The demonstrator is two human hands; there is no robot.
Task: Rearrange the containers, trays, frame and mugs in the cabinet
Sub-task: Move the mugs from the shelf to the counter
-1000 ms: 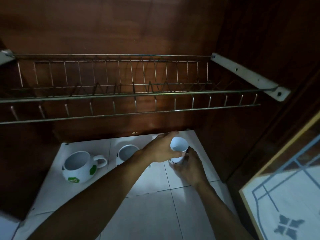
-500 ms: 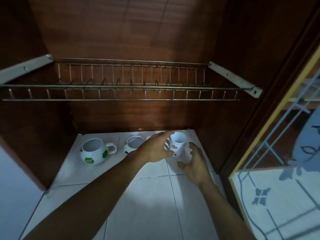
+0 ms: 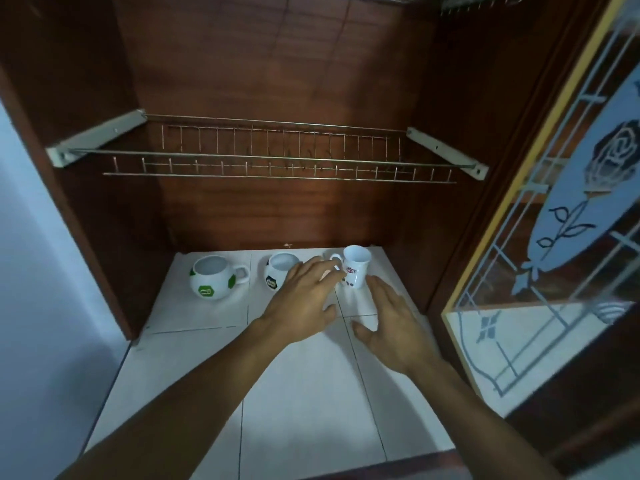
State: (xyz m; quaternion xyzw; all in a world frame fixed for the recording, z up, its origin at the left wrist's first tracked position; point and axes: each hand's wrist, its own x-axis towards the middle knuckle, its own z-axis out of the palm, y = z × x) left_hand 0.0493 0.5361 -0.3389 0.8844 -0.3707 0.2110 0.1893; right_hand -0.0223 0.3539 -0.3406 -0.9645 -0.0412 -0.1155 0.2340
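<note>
On the tiled cabinet floor, back row: green-patched round mug left, dark-patched round mug middle, tall white mug right, all upright.
Left hand: fingers spread and relaxed, holding nothing, partly covering the dark-patched round mug; fingertips by the tall white mug's handle, contact unclear.
Right hand: fingers straight, holding nothing, just beside the tall white mug.
Above: wire dish rack.
Right side: etched glass door.
</note>
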